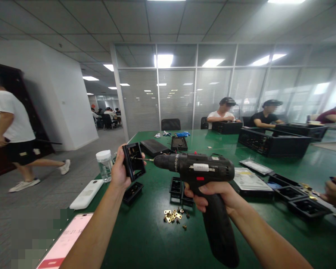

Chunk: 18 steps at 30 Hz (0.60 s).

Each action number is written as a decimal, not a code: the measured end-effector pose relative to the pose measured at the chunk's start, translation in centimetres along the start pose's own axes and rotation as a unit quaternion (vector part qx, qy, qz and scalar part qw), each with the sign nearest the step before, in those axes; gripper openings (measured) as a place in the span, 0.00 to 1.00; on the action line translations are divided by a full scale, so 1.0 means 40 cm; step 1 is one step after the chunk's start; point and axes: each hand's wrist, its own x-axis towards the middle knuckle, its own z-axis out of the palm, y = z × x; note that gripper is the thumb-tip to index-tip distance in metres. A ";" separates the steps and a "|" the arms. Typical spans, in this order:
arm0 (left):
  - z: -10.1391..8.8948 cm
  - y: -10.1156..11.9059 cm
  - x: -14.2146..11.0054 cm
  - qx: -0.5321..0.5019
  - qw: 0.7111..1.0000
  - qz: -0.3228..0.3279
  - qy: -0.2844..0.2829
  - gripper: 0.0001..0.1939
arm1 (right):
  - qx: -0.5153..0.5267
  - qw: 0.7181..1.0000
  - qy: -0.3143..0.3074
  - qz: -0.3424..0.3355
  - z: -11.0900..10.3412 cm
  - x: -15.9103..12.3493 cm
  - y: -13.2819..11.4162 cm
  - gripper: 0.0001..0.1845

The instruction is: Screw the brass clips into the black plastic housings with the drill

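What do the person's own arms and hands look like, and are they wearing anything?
The left forearm and right forearm are bare where they show, without sleeves or watches. The left grip and right grip have five-fingered shapes and no gloves.

At seven o'clock, the flat rectangular smartphone with a pink-lit screen (65, 239) shows digits reading "21:54", those before them blurred. Toward four o'clock, the black plastic pistol-grip drill (211, 172) bears collar marks and pale lettering, too blurred to read.
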 end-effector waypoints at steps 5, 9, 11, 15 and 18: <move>-0.001 0.000 0.001 0.000 1.000 0.005 0.001 0.19 | 0.026 0.999 -0.028 0.006 -0.023 0.016 0.017 0.19; -0.005 -0.001 0.001 -0.001 1.000 -0.007 0.005 0.21 | 0.028 0.999 -0.028 0.007 -0.011 0.006 0.007 0.19; -0.006 -0.001 0.001 0.000 1.000 -0.006 0.002 0.21 | 0.008 1.000 -0.002 0.004 0.002 -0.003 -0.003 0.17; -0.003 -0.001 0.000 0.002 1.000 0.007 -0.007 0.21 | -0.014 1.000 0.008 0.003 0.017 -0.011 -0.013 0.14; -0.001 0.000 0.000 0.005 1.000 0.011 -0.010 0.20 | -0.013 1.000 0.004 0.003 0.014 -0.006 -0.010 0.15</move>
